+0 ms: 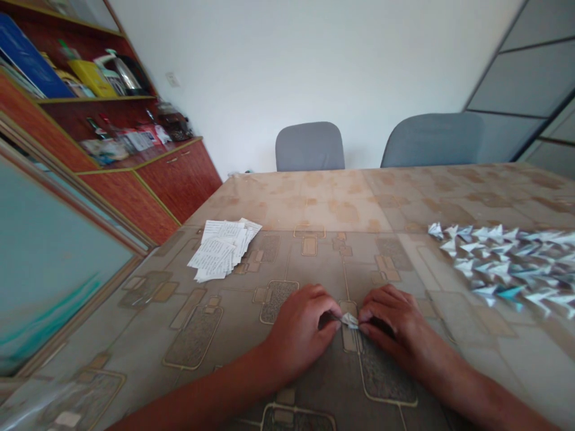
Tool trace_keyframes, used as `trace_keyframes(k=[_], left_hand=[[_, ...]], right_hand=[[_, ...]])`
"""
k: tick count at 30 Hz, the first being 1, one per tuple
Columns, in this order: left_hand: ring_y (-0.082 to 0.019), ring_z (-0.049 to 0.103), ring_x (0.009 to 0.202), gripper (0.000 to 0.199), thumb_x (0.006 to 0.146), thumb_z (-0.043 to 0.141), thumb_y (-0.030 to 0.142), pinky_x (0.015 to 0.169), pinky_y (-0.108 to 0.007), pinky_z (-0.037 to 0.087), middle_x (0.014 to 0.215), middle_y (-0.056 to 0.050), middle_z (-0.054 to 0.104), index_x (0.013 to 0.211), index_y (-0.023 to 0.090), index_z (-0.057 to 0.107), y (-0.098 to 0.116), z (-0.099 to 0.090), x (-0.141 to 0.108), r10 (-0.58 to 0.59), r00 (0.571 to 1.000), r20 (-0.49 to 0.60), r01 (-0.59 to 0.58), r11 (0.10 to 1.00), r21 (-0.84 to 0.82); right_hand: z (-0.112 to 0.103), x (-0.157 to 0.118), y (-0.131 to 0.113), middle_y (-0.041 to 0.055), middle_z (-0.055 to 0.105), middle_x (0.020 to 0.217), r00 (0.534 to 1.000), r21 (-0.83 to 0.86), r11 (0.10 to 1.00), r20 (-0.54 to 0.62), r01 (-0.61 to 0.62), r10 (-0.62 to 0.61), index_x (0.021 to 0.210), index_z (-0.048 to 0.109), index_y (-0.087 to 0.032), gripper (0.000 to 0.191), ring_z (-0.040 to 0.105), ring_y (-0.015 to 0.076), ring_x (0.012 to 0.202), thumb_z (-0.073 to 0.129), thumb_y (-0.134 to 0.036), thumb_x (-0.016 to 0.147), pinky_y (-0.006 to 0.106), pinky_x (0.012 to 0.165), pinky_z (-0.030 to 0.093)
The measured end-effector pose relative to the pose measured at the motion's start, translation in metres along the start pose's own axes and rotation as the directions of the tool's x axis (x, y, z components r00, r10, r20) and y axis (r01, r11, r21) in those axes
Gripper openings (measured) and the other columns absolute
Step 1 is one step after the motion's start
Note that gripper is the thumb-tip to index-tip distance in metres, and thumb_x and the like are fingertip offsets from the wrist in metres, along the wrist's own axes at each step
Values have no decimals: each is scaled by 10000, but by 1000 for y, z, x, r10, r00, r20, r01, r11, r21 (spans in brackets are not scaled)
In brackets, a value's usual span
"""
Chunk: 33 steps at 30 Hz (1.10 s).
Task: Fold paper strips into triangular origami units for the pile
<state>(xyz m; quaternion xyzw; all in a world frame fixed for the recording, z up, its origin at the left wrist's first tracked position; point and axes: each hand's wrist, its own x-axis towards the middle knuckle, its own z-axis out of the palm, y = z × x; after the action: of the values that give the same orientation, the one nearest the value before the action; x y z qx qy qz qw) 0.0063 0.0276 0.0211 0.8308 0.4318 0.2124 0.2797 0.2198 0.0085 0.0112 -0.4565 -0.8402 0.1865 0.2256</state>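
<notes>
A small folded paper crane [349,321] made of printed paper is held between my two hands, low over the table. My left hand [308,323] pinches its left end between thumb and fingertips. On the other side, my right hand [395,323] pinches the right end in the same way. Parts of the folded paper are hidden by the fingertips. To the left lies a loose pile of printed paper squares [222,248]. Rows of finished paper cranes [507,257], mostly white with one teal, stand at the right.
The table [309,200] has a patterned cover. Two grey chairs [309,146] stand behind its far edge, against a white wall. A red-brown cabinet [179,173] with open shelves, holding a kettle [128,75] and bottles, is at the left.
</notes>
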Motion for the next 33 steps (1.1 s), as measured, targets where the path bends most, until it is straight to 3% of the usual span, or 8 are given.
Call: trace_keyframes(k=[10,16,19,22,25,28,33], left_hand=[[-178,561,819,77,755,703,116,713,-267,384,802,-10,619,791,176,670,1,7,2,34,999,-18,-33,999,19],[-179,570,811,60,796,681,121,720,-273,387,788,-11,635,787,178,668,-2,11,2,77,997,-32,-76,997,16],[-184,574,803,61,855,637,174,721,-283,389,788,-19,653,807,187,673,-1,8,1,98,993,-67,-98,995,4],[-177,569,782,125,909,584,228,728,-295,375,796,-25,671,838,197,683,0,4,-1,201,972,-121,-196,979,47],[-165,554,764,161,930,555,228,728,-304,355,806,-25,680,849,204,692,1,2,-3,321,929,-185,-299,945,136],[-157,541,725,179,936,544,219,705,-305,342,780,-21,686,855,212,703,3,0,-3,388,893,-229,-350,917,189],[-151,549,717,157,922,564,191,706,-305,349,785,-15,707,888,224,713,4,-3,-4,413,870,-269,-375,909,184]], right_hand=[[4,1,-3,11,622,799,1000,-27,1000,-22,-10,9,760,600,-215,145,564,205,819,601,-114,863,333,741,393],[-3,1,1,25,634,803,999,5,1000,-48,21,-21,824,609,-219,119,581,204,804,548,-174,916,329,724,421],[-6,1,2,29,643,788,996,32,999,-89,-8,11,840,626,-219,136,593,205,776,525,-207,930,334,710,435],[-5,0,2,26,655,762,994,139,987,-63,-81,91,835,643,-217,174,602,195,732,507,-254,936,319,675,452],[-1,-2,-1,18,654,763,980,374,907,29,-191,195,868,639,-217,210,606,180,711,477,-324,948,288,630,465],[0,-3,-5,4,623,783,964,616,746,93,-251,248,952,606,-222,215,591,166,721,495,-405,939,263,615,463],[-4,-2,-13,-7,573,768,953,775,571,136,-272,269,932,582,-219,254,550,146,692,562,-470,898,247,591,443]])
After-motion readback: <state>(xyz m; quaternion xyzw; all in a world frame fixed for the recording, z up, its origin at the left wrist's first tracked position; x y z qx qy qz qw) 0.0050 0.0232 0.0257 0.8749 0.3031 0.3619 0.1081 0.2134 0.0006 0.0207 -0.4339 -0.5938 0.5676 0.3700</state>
